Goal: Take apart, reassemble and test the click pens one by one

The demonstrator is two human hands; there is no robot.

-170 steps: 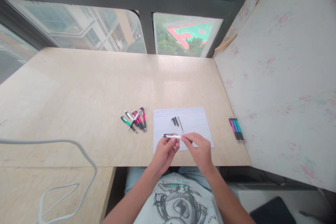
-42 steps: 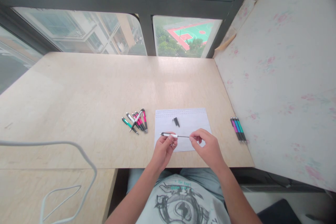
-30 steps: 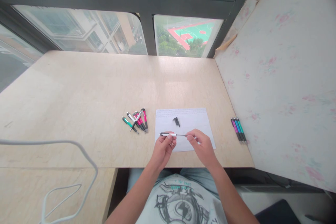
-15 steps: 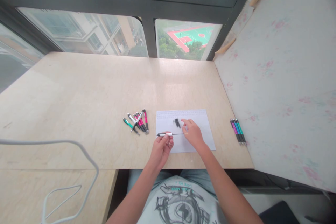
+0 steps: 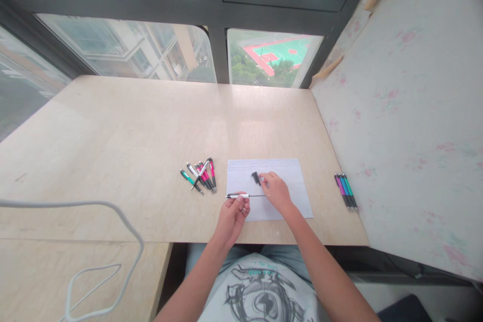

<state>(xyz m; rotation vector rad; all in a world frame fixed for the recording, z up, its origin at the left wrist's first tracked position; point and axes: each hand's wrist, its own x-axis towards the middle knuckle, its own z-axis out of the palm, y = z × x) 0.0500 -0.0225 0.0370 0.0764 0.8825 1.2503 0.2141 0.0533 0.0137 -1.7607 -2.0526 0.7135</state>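
My left hand pinches a white pen barrel with a black clip end, held level over the paper. A thin dark refill sticks out bare from the barrel's right end, toward my right hand. My right hand is over the sheet with its fingers bent and a little apart. Its fingertips are right beside small black pen parts; I cannot tell whether they touch. The written sheet of paper lies under both hands.
Left of the paper lies a loose pile of pens in green, white and pink. Several purple, blue and green pens line up by the right wall. A white cable loops at the lower left. Windows stand behind the table.
My right hand's fingertips have come down and closer to the black pen parts. My left hand still holds the white barrel in much the same place. The view has shifted slightly.
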